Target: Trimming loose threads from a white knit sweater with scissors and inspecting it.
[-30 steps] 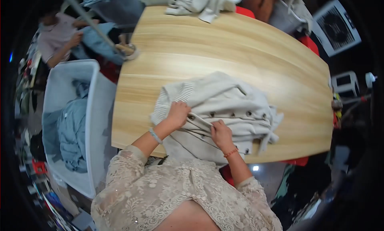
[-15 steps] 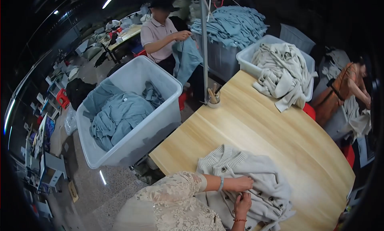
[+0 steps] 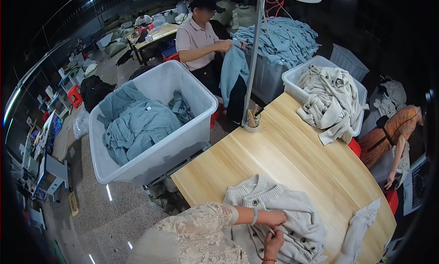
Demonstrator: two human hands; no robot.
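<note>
A light grey knitted cardigan (image 3: 292,204) with a ribbed collar and dark buttons lies bunched on the wooden table (image 3: 283,140) in front of me. My left hand (image 3: 273,218), with a pale bangle at its wrist, is closed on the cardigan's buttoned front edge. Just below it, my right hand (image 3: 273,241), a red bead bracelet on its wrist, pinches the same edge. The two hands almost touch, and the fingertips are partly hidden. To their right, a pale strip of cloth (image 3: 359,229) stretches along the table; I cannot tell whether it belongs to the cardigan.
Left of the table stands a large white bin (image 3: 151,170) of blue-grey garments. A bin (image 3: 292,78) with pale knitwear sits at the far right edge. A cup of tools (image 3: 252,124) stands by a metal pole (image 3: 255,58). One co-worker (image 3: 196,44) handles a blue garment; another (image 3: 393,131) bends at right.
The pale strip of cloth now lies on the right of the table, which was bare there before. My hands have drawn closer together on the cardigan's edge. The whole view has shifted slightly.
</note>
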